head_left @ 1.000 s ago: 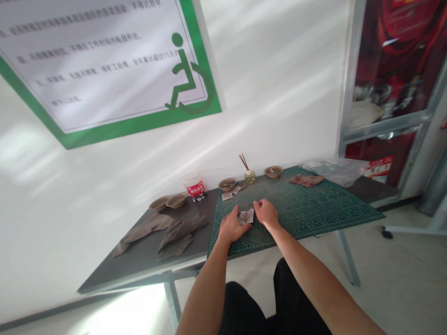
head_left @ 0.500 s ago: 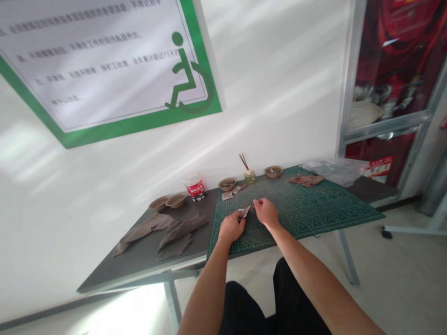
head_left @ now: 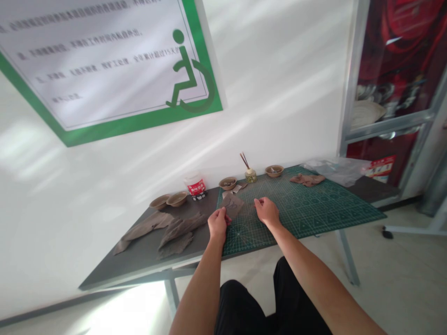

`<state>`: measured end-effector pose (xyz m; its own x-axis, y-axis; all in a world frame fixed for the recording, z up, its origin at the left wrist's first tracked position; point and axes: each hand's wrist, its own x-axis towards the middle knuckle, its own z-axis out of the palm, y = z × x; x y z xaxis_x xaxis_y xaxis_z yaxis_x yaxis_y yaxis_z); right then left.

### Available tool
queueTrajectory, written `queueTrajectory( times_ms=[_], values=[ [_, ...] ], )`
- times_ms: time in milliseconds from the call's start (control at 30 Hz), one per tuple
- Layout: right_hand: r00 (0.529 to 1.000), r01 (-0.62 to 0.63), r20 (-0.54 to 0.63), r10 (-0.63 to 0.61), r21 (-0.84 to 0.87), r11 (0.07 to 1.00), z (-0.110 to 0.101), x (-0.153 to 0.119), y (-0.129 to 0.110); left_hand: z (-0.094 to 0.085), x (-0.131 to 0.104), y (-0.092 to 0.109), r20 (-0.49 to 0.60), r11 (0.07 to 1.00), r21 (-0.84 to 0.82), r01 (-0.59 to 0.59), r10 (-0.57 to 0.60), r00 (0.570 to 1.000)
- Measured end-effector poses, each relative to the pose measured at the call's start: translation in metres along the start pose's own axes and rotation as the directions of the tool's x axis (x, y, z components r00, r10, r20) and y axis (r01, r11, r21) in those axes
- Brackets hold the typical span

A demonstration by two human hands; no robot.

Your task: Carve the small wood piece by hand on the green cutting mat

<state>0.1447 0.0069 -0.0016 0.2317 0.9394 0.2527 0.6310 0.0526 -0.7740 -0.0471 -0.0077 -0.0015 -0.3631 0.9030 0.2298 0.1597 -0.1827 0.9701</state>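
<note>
My left hand (head_left: pixel 218 224) pinches the lower corner of a small, flat, grey-brown square piece (head_left: pixel 233 205) with dark curving lines on its face; its material, paper or leather, is unclear. The piece is tilted up above the green cutting mat (head_left: pixel 300 209). To its right, my right hand (head_left: pixel 267 211) is closed with thumb and fingers together; anything between them is too small to make out. Just beyond the square, small pale pieces (head_left: pixel 237 189) lie by a bowl (head_left: pixel 227 183) with small dark contents.
Grey-brown cloths (head_left: pixel 179 230) and two bowls (head_left: pixel 177 199) are on the dark table at left, near a red-labelled tub (head_left: pixel 196 186). Along the wall stand a jar with sticks (head_left: pixel 250 175) and another bowl (head_left: pixel 274 171). A crumpled brown cloth (head_left: pixel 307 180) and clear plastic (head_left: pixel 338 170) lie at right.
My left hand has moved left and lifted, turning up the square piece so its lined face shows. My right hand stays almost where it was, still closed.
</note>
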Motion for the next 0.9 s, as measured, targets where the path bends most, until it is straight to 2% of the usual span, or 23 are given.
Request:
queueTrajectory(
  times_ms=[100,200,267,333,400,467,500,533,600,633,700,767,833,900],
  values=[
    [1.000,0.006,0.001,-0.006,-0.002,1.000,0.000,0.000,0.001,-0.001,0.002,-0.002,0.018,0.993,-0.110,0.038,-0.036,0.999],
    [1.000,0.004,0.003,-0.004,-0.006,1.000,0.001,0.001,0.001,-0.003,0.003,-0.003,0.042,0.995,-0.082,0.053,-0.050,0.998],
    [1.000,0.001,0.002,-0.001,-0.012,1.000,0.001,0.001,0.001,-0.003,0.002,-0.002,0.075,0.998,0.058,0.029,-0.034,0.997],
    [1.000,0.002,0.002,-0.002,-0.019,1.000,0.001,0.001,0.001,0.001,-0.001,-0.001,0.124,0.952,0.302,-0.051,0.014,0.992],
    [1.000,0.006,-0.001,-0.006,-0.023,1.000,0.000,0.001,0.001,0.007,-0.006,0.001,0.186,0.800,0.572,-0.178,0.084,0.979],
    [1.000,0.011,-0.005,-0.011,-0.023,1.000,-0.001,0.001,0.002,0.011,-0.009,0.004,0.219,0.681,0.688,-0.251,0.135,0.966],
    [1.000,0.011,-0.005,-0.011,-0.022,1.000,-0.001,0.001,0.002,0.013,-0.009,0.004,0.218,0.665,0.703,-0.252,0.137,0.966],
    [1.000,0.010,-0.005,-0.010,-0.019,1.000,-0.001,0.001,0.002,0.012,-0.008,0.004,0.206,0.679,0.693,-0.244,0.138,0.969],
    [1.000,0.005,-0.007,-0.005,-0.019,1.000,-0.001,0.001,0.003,0.009,-0.005,0.003,0.119,0.769,0.612,-0.187,0.145,0.982],
    [1.000,0.003,-0.009,-0.003,-0.022,1.000,0.000,0.001,0.003,0.007,-0.003,0.002,0.077,0.825,0.541,-0.162,0.143,0.987],
    [1.000,0.003,-0.012,-0.003,-0.029,1.000,0.000,0.002,0.003,0.002,0.000,0.000,0.066,0.920,0.374,-0.121,0.103,0.992],
    [1.000,0.009,-0.008,-0.009,-0.028,1.000,0.001,0.002,0.003,0.001,0.000,-0.002,0.021,0.970,0.238,-0.051,0.048,0.999],
    [1.000,0.007,-0.004,-0.007,-0.030,1.000,0.001,0.002,0.003,0.002,-0.002,-0.001,0.017,0.960,0.278,-0.034,0.030,0.999],
    [1.000,0.012,-0.006,-0.013,-0.039,0.999,0.001,0.002,0.003,0.006,-0.004,0.002,0.093,0.853,0.512,-0.098,0.059,0.994]
  ],
)
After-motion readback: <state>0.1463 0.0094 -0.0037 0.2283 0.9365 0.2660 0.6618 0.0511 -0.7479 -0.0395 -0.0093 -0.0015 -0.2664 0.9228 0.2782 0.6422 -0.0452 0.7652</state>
